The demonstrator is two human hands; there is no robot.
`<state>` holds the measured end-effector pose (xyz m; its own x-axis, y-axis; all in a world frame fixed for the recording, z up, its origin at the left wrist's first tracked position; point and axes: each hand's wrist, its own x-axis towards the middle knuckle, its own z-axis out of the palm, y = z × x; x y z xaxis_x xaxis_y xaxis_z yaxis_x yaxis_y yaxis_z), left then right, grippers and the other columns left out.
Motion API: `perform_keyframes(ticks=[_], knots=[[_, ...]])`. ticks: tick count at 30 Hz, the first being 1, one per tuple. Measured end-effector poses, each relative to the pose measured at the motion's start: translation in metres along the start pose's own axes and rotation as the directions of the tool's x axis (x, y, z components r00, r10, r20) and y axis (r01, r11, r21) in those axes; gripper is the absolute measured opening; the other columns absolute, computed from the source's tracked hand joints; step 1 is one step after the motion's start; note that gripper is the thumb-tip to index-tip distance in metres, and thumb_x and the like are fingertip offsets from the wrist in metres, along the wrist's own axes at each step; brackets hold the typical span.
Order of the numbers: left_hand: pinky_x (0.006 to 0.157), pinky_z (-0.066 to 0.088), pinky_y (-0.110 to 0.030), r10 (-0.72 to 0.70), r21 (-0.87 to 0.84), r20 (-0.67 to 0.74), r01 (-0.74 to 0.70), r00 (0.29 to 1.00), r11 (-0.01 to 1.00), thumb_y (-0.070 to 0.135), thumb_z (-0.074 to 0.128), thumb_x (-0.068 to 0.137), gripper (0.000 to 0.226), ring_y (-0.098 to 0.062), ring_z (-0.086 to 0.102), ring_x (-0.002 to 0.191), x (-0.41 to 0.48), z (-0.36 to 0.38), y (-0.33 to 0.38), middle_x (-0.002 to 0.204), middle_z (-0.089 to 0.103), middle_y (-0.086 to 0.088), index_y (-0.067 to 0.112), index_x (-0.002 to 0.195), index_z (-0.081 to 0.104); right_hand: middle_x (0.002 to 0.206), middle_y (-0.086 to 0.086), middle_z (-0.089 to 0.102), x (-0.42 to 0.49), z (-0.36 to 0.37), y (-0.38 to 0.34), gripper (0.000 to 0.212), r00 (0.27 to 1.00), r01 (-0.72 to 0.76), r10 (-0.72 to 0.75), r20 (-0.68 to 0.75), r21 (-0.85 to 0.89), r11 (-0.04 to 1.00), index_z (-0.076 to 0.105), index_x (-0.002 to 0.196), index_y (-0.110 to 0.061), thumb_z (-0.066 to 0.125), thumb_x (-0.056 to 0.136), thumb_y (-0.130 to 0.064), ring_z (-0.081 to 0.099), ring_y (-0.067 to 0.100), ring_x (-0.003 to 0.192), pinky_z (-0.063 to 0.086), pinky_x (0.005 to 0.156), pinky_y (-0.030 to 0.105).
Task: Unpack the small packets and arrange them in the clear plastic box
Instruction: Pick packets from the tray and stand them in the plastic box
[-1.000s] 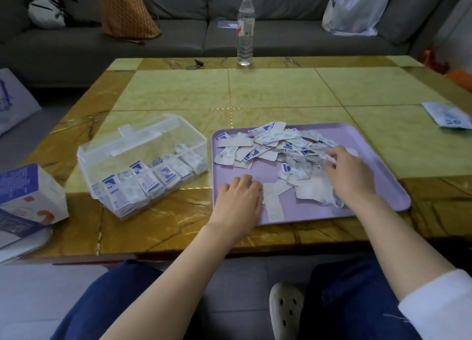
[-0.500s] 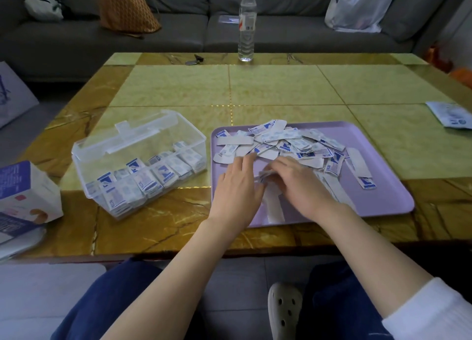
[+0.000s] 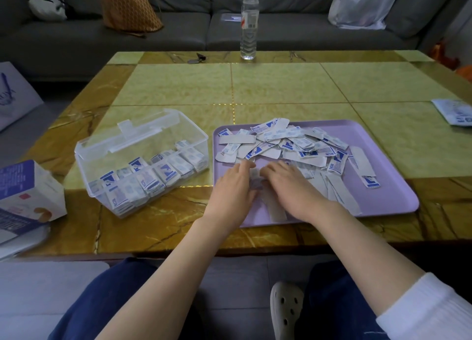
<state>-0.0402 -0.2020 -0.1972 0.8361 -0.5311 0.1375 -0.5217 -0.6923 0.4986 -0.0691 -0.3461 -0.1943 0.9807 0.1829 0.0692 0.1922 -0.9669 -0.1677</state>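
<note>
- Pinching one small packet [image 3: 255,180] between them, left hand [image 3: 233,186] and right hand [image 3: 293,186] rest on the purple tray [image 3: 383,202], likely to tear it open.
- Clear plastic box [image 3: 97,156], partly filled, waits just left.

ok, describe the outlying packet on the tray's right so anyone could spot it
Find the yellow table, then the purple tray on its near side. At the pile's right end, just nearer than a long plain strip, lies one small packet. Unlike the white strips beside it, it shows blue print.
</note>
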Motion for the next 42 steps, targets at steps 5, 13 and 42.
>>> perform_keyframes(ticks=[5, 13, 42], knots=[[0.085, 0.037, -0.033, 0.036, 0.113, -0.021, -0.033, 0.999, 0.993, 0.005, 0.045, 0.093, 0.03, -0.028, 0.048, 0.107, -0.001, 0.01, -0.006, 0.116, 0.048, -0.009, 0.009, 0.121, 0.038, 0.127, 0.002, 0.045, 0.002, 0.004, -0.002, 0.034, 0.999, -0.023, 0.023, -0.038, 0.001, 1.0, 0.044, 0.127, -0.016, 0.042, 0.093, -0.01, 0.039, 0.02, 0.118, 0.028, 0.097, 0.029], [0.086, 0.031, -0.032, -0.072, 0.203, -0.022, 0.075, 0.997, 0.976, 0.01, 0.039, 0.094, 0.023, -0.024, 0.042, 0.107, -0.001, 0.004, -0.008, 0.115, 0.046, -0.004, 0.013, 0.116, 0.036, 0.129, 0.006, 0.045, 0.003, 0.009, -0.003, 0.036, 0.976, -0.185, 0.215, -0.028, 0.408, 0.894, 0.047, 0.125, -0.012, 0.044, 0.091, 0.001, 0.045, 0.019, 0.121, 0.036, 0.1, 0.028], [0.086, 0.033, -0.034, -0.224, 0.177, -0.116, 0.242, 0.968, 0.954, 0.015, 0.041, 0.092, 0.013, -0.027, 0.039, 0.1, 0.0, -0.018, -0.025, 0.102, 0.045, -0.007, 0.008, 0.099, 0.051, 0.103, -0.003, 0.061, 0.005, 0.003, -0.005, 0.016, 0.969, -0.18, 0.223, -0.106, 0.314, 0.932, 0.064, 0.1, -0.019, 0.05, 0.094, -0.016, 0.051, 0.017, 0.1, 0.043, 0.075, 0.032]])
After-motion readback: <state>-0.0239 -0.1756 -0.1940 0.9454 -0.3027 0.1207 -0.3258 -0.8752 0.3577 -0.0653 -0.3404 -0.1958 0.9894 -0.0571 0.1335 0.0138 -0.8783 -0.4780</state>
